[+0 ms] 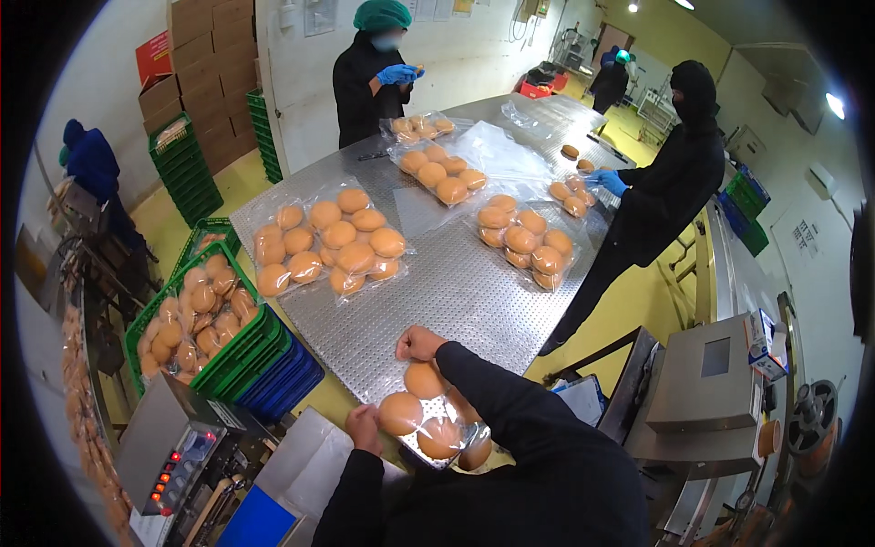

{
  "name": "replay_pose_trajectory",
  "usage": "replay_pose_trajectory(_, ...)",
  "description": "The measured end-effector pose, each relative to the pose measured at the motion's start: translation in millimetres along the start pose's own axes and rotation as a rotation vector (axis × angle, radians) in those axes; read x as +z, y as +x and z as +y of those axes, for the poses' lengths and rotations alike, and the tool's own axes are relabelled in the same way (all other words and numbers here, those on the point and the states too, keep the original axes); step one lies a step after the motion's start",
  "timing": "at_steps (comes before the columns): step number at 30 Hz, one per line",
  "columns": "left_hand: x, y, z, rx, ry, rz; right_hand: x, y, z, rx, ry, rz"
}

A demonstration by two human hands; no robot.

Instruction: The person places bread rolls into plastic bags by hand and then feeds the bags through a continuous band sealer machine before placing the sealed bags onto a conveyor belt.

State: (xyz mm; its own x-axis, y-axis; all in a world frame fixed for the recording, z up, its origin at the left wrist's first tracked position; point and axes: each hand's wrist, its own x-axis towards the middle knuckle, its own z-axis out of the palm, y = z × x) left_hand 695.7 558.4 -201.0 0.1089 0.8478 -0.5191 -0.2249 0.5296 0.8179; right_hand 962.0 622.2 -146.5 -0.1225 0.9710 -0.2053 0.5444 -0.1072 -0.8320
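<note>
A clear plastic bag of buns [439, 438] lies right in front of me, at the near end of the perforated metal table [355, 335]. My left hand [364, 429] has its fingers closed at the bag's left edge. At the upper end of the same bag, my right hand [418, 343] is curled, its fingertips partly hidden. Both hands are bare, with the bag's film between them. My right forearm covers part of the bag. Farther up the table lie filled bun bags on the left [338, 236] and on the right [526, 241].
At left, a green crate [253, 342] of bagged buns tops a crate stack. Below it stands a machine with lit buttons [164, 478]. Two gloved co-workers [372, 75] [673, 164] handle buns across the table. Empty bags [499, 150] lie mid-table. A metal machine [707, 372] stands right.
</note>
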Motion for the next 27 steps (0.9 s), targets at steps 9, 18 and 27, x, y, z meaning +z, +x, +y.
replay_pose_trajectory(9,-45,-80,34,0.06,-0.191,0.04,100,-17,-47,-0.136,0.128,0.225)
replay_pose_trajectory(18,-260,-76,46,0.185,0.099,0.505,301,12,-142,-0.223,0.24,0.28)
replay_pose_trajectory(27,-298,-54,11,0.325,0.255,0.69,284,5,-193,-0.395,0.191,-0.086)
